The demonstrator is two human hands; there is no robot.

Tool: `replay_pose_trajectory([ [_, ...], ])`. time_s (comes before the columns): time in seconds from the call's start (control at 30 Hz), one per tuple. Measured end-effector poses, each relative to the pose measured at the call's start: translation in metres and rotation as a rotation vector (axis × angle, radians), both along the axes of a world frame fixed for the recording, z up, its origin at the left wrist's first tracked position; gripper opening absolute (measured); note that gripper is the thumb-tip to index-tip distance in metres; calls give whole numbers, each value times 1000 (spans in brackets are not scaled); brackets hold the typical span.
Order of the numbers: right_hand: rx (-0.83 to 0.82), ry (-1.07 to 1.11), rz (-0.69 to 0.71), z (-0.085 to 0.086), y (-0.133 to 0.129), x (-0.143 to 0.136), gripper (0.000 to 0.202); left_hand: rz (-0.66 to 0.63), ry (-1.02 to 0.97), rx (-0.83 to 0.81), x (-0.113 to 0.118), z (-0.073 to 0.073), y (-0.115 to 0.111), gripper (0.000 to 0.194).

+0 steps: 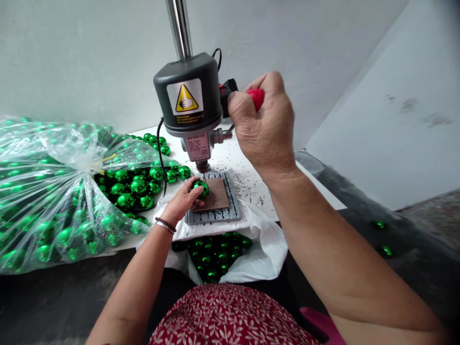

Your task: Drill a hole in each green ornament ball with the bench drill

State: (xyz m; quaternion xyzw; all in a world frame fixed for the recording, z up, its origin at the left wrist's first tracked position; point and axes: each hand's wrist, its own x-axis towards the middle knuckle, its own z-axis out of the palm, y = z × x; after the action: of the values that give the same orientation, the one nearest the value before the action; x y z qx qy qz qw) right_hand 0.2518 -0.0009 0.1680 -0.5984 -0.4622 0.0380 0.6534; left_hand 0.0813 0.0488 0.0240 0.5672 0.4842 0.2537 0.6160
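My left hand (187, 195) holds a shiny green ball ornament (201, 189) beneath the thin bit of a bench drill press (189, 96). From this angle I cannot tell whether the bit touches the ball. Under the ball lies a brown square board (218, 194) on the drill's grey slotted base (232, 213). My right hand (268, 124) is wrapped round the red knob (256, 98) of the drill's feed lever, up beside the motor housing. Part of the lever is hidden by that hand.
A clear plastic bag (79, 158) full of green balls covers the left side, with loose balls (138, 187) beside it. Dark shavings dot the white table (251, 167). More balls (212, 254) sit in a white bag (268, 244) near my lap. Two balls (386, 251) lie on the floor.
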Motion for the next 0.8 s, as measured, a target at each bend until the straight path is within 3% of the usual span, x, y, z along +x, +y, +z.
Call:
replay_pose_trajectory([
  [0.23,7,-4,1,0,1,0,27,2,58,94,-5,-10,1,71],
  [0.37,-9,7,27,0,1,-1,26,13,132,191,-8,-18,8,62],
  [0.53,-4,-13,10,1,0,0,28,-41,102,173,-8,-22,14,58],
  [0.8,7,-22,-4,0,0,0,29,-19,149,203,1,-20,14,59],
])
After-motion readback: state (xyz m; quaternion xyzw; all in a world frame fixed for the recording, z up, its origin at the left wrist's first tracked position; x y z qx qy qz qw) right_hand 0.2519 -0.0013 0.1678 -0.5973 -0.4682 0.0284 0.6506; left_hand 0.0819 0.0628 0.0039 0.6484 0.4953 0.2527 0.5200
